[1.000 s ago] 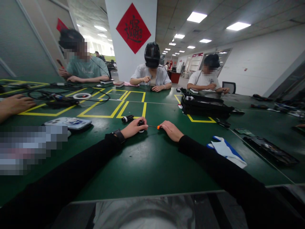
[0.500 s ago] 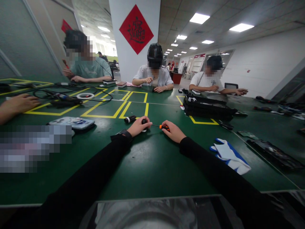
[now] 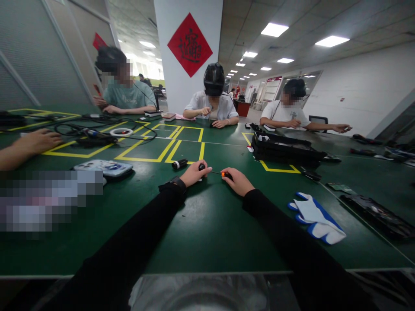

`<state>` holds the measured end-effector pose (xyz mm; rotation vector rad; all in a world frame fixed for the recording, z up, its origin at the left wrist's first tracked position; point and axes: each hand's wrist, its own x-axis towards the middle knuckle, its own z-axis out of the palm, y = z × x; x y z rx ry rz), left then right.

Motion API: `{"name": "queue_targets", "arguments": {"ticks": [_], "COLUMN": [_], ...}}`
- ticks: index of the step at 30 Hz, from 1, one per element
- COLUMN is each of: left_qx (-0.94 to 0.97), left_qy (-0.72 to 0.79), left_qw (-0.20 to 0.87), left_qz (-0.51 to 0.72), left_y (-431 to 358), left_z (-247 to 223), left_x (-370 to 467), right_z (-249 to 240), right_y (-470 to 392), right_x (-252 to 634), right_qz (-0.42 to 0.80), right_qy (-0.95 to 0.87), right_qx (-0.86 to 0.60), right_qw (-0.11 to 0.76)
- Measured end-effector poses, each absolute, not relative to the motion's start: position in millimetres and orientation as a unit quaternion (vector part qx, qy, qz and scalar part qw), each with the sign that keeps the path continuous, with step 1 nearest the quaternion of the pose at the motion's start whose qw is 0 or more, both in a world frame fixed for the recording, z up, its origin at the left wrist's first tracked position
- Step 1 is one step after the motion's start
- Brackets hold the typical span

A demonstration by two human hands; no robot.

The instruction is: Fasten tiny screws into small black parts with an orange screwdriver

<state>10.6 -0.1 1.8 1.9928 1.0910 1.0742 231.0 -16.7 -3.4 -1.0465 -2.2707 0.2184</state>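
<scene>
My left hand is closed around a small black rounded piece, most of it hidden by the fingers. Facing it, my right hand grips the orange-and-black handle of a screwdriver. The thin shaft points left and reaches my left fingertips; whether its tip touches the black piece cannot be made out. Just beyond my left hand, a black cylinder with a white band lies on the green table.
A phone and cables lie on the left, near another person's hand. To the right are a black casing, a blue-and-white glove and a dark electronic part. Three people sit across the table.
The whole view has shifted slightly. Both my hands keep their hold, and less orange shows on the screwdriver handle between my right fingers.
</scene>
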Motion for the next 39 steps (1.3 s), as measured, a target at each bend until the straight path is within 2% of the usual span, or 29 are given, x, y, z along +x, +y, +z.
{"name": "queue_targets", "arguments": {"ticks": [13,21,29,39], "left_qx": [0.733,0.76,0.794,0.816], "left_qy": [0.379,0.37,0.358,0.374], "left_qw": [0.351,0.277,0.311,0.247], "left_qz": [0.443,0.458,0.379,0.366], "left_y": [-3.3,4.1,7.8,6.2], "left_z": [-0.8,-4.6,0.6,1.3], "left_x": [9.4,7.9,-3.6,-4.5], "right_z": [-2.3,-2.1,-2.9,2.8], "right_y": [-18.9,-20.9,-18.7,-21.5], "right_x": [227.4,225.9,225.0,227.1], "right_qz": [0.095,0.084,0.106,0.068], "right_qy": [-0.858,-0.855,-0.848,-0.865], "right_qx": [-0.386,-0.389,-0.393,-0.389], "right_qw": [0.326,0.333,0.339,0.309]}}
